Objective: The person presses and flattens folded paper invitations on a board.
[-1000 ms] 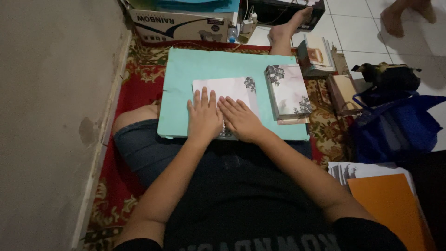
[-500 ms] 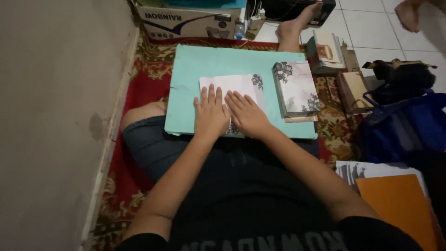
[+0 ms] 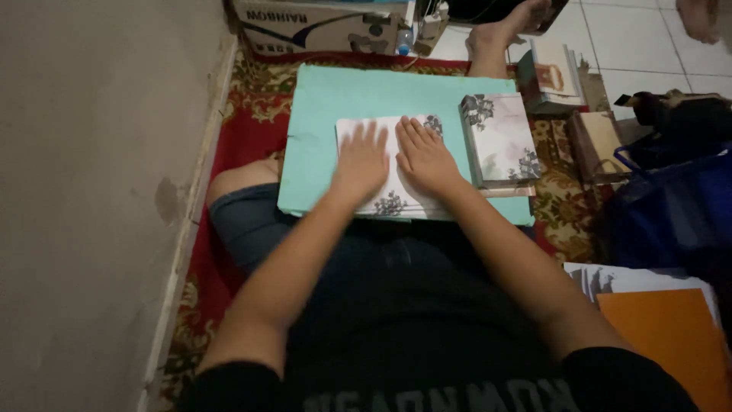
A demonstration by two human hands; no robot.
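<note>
My left hand [image 3: 360,163] and my right hand [image 3: 424,156] lie flat, side by side, palms down with fingers spread, on a white card with grey flower print [image 3: 396,200]. The card rests on a large teal sheet [image 3: 335,99] laid across my lap. Neither hand grips anything. Just right of my right hand sits a stack of the same flower-printed cards [image 3: 501,140], partly on the teal sheet.
A red patterned rug [image 3: 244,130] covers the floor beside a grey wall [image 3: 91,191]. A cardboard box [image 3: 320,27] stands at the top. Small books [image 3: 553,76], a dark bag [image 3: 679,114], a blue bag [image 3: 671,221] and an orange folder [image 3: 663,336] lie on the right. A bare foot [image 3: 503,27] reaches ahead.
The view has shifted a little. Both hands stay flat on the printed card, with the left hand slightly blurred from moving over it.
</note>
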